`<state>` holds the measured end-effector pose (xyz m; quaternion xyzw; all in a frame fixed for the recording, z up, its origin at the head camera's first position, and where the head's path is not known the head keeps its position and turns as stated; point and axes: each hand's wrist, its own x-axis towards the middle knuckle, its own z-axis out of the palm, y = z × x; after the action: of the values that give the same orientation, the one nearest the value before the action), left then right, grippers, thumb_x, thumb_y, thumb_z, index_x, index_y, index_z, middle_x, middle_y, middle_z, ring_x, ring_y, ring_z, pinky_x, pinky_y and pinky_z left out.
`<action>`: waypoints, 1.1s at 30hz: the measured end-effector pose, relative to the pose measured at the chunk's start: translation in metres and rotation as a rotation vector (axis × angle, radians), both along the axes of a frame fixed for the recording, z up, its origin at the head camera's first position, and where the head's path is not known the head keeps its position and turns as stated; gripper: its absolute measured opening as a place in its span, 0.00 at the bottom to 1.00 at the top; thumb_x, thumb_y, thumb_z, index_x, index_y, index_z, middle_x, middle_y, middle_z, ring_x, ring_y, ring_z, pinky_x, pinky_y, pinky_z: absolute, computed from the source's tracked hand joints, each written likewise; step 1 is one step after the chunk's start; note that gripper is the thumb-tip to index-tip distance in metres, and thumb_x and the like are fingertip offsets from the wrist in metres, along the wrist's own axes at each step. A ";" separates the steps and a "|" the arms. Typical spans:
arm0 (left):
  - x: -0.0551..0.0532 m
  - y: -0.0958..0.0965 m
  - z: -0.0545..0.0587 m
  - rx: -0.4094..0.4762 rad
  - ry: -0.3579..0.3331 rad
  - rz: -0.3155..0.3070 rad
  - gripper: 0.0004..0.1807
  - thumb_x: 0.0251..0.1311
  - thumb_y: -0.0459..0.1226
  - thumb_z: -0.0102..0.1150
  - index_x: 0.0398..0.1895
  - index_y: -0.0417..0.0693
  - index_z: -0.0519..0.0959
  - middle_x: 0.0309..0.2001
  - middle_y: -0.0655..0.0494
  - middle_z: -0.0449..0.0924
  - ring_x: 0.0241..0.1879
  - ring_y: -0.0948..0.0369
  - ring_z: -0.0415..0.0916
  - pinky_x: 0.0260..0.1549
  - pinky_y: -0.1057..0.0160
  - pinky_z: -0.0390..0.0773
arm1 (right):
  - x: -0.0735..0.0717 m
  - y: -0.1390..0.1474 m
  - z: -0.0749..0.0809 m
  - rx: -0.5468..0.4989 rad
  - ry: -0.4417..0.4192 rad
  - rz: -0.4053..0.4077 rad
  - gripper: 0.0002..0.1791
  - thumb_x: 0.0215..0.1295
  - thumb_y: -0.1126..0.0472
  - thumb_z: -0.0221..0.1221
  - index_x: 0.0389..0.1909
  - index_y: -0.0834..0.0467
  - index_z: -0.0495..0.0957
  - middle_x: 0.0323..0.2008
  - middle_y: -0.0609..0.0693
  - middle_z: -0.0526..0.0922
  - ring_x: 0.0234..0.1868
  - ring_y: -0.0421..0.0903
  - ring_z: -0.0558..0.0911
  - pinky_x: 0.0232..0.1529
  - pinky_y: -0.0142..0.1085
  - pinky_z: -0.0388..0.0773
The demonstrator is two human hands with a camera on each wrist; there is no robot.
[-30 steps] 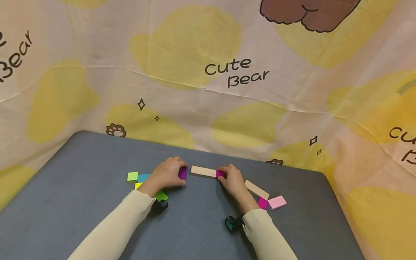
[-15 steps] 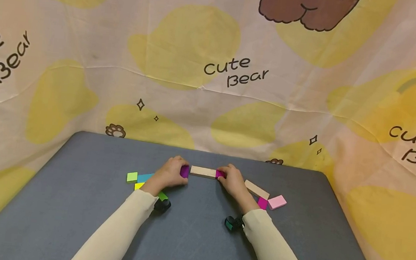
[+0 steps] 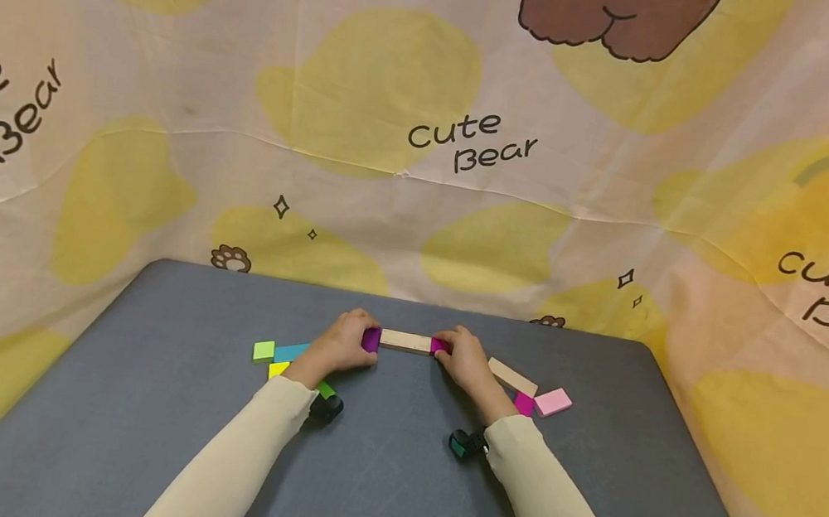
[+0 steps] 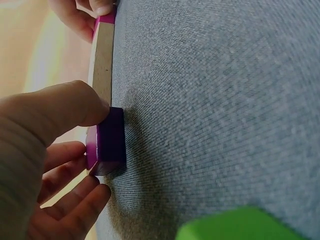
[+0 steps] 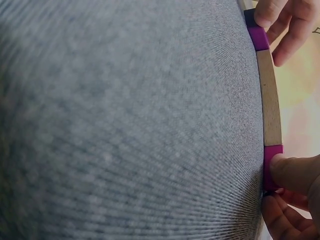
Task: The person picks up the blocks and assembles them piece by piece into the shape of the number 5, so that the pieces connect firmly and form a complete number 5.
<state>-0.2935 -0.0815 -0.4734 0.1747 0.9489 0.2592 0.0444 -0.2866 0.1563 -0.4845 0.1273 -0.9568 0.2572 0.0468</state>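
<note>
Near the far side of the table, my left hand point(image 3: 341, 341) pinches a purple block point(image 3: 372, 338) between thumb and fingers. The block stands against the left end of a plain wooden block point(image 3: 406, 341). At that block's right end sits a magenta block point(image 3: 438, 346), which my right hand point(image 3: 463, 356) holds, thumb on its near face in the right wrist view. The three blocks form one straight row on the tabletop. My fingers partly cover both coloured blocks.
Left of the row lie a lime block point(image 3: 264, 351), a blue block point(image 3: 290, 351), a yellow block point(image 3: 277, 370) and a green block point(image 3: 326, 390), partly behind my left arm. To the right are another wooden block point(image 3: 511, 377), a magenta block point(image 3: 524, 404) and a pink block point(image 3: 553, 402).
My left hand has slid the purple block slightly right, closing the gap to the wooden block's left end. My right hand has stayed in place on the magenta block.
</note>
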 end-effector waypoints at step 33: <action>0.046 -0.028 0.026 -0.084 0.166 -0.032 0.28 0.51 0.52 0.64 0.53 0.46 0.80 0.51 0.50 0.79 0.51 0.51 0.76 0.48 0.50 0.78 | 0.001 -0.001 0.005 0.009 -0.028 0.007 0.14 0.59 0.66 0.64 0.47 0.60 0.83 0.37 0.56 0.78 0.35 0.50 0.78 0.37 0.42 0.76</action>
<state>-0.2473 -0.1090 -0.4477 0.2088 0.9563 0.2032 -0.0230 -0.2851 0.1556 -0.4798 0.1273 -0.9581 0.2545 0.0321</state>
